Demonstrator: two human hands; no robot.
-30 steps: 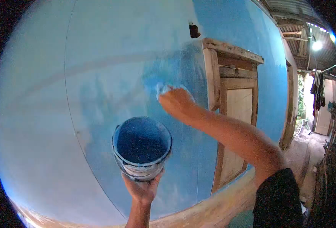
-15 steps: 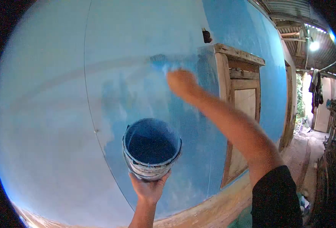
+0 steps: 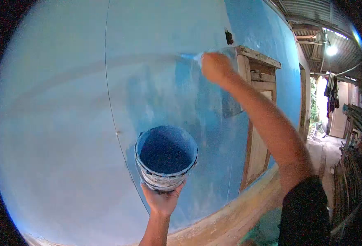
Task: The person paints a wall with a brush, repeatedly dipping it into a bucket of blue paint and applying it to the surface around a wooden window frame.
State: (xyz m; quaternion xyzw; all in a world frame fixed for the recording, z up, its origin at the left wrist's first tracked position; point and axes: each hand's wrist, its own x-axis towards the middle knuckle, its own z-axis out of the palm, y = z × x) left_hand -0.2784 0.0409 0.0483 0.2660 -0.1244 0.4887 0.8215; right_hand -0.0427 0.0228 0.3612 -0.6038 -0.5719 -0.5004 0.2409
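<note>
My left hand (image 3: 163,199) grips a paint bucket (image 3: 164,179) from below, its fingers round the base. Blue shows on the bucket's inner wall, and its inside is dark. Up by the wall, my right hand (image 3: 217,67) is closed round a paintbrush (image 3: 192,56). The blue bristles point left and appear to touch the wall (image 3: 58,164). Patchy, streaked blue paint (image 3: 185,94) covers the wall around and below the brush, while the part further left is paler. My right fingers hide most of the brush handle.
A wooden-framed opening (image 3: 261,135) stands right of the painted patch, with a small dark hole (image 3: 229,37) above it. Along the right runs a passage with hanging cloth (image 3: 331,94), a lit bulb (image 3: 331,50) and stacked poles (image 3: 347,176). A thin dark line (image 3: 114,117) runs down the wall.
My right hand and the brush have moved slightly up and right, and the bristles now point left. Fresh blue shows below the brush. The bucket stays in my left hand; the view has shifted.
</note>
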